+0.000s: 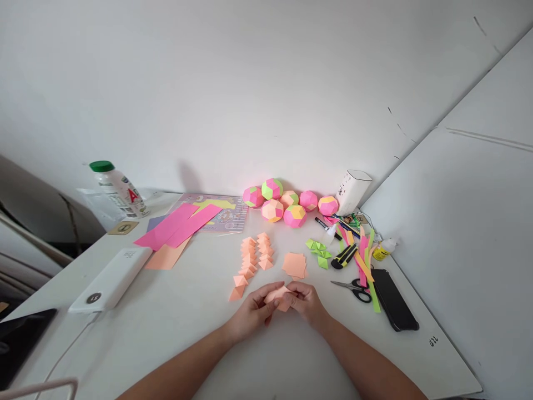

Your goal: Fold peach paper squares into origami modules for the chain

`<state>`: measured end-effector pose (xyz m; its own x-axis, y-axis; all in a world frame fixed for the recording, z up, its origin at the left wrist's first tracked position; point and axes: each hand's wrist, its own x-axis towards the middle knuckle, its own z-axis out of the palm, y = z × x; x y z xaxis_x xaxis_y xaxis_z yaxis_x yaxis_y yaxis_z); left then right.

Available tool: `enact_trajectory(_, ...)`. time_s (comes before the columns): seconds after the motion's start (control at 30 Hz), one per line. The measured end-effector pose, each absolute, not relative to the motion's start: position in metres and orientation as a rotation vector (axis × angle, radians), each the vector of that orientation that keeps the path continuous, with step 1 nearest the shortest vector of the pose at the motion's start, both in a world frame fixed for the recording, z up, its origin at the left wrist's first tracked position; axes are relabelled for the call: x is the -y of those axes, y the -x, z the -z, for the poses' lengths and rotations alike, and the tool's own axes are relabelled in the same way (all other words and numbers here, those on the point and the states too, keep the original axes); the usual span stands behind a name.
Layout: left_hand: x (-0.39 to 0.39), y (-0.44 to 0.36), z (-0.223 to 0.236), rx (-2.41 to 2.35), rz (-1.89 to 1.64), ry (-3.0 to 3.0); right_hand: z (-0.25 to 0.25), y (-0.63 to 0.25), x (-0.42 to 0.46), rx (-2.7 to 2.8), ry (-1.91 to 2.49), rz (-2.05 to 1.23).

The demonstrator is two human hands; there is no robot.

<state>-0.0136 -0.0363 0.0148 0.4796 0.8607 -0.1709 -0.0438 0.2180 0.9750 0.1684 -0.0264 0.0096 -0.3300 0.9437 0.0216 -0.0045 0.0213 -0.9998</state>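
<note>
Between my two hands is a small sheet of peach paper (285,301), held near the front middle of the table. My left hand (255,306) pinches its left side, and my right hand (307,301) grips its right edge with thumb and fingers. Just beyond my hands lies a stack of peach paper squares (294,264). Two rows of folded peach paper pieces (249,255) stand to the left of that stack. Several folded green paper pieces (318,251) sit to its right. Part of the held sheet is hidden by my fingers.
Paper balls (272,211) line the wall. Right: scissors (358,290), a utility knife (345,256), paper strips (365,258), a glue bottle (385,249), a black phone (394,300). Left: pink sheets (179,226), a white power bank (110,280), a green-capped bottle (119,190).
</note>
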Motion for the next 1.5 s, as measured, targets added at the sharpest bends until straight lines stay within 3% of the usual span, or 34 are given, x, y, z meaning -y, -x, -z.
enact_trajectory(1.5, 0.038, 0.01, -0.014, -0.905, -0.76, -1.262, -0.008, -0.169, 0.025, 1.362, 1.05, -1.377)
